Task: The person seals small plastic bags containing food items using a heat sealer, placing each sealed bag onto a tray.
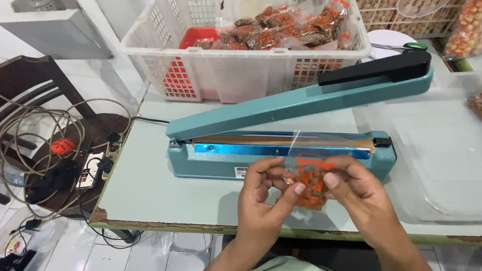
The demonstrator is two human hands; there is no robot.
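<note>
Two hands work one small clear snack packet [311, 181] with orange print, held just before the single teal heat sealer [288, 127], whose arm is raised; the left hand [263, 196] and right hand [359, 191] pinch it between thumbs and fingertips. One white crate [234, 73] behind holds several filled packets [283, 28]; one pair of green-handled scissors [403, 46] lies beyond

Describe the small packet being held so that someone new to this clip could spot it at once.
Start at the teal impulse sealer lying across the pale table, its arm raised. Right in front of its base, the left hand and right hand pinch a small clear plastic packet between them. Unlike the packets piled in the white basket behind, it is the only one held up at the sealing bar.
</note>
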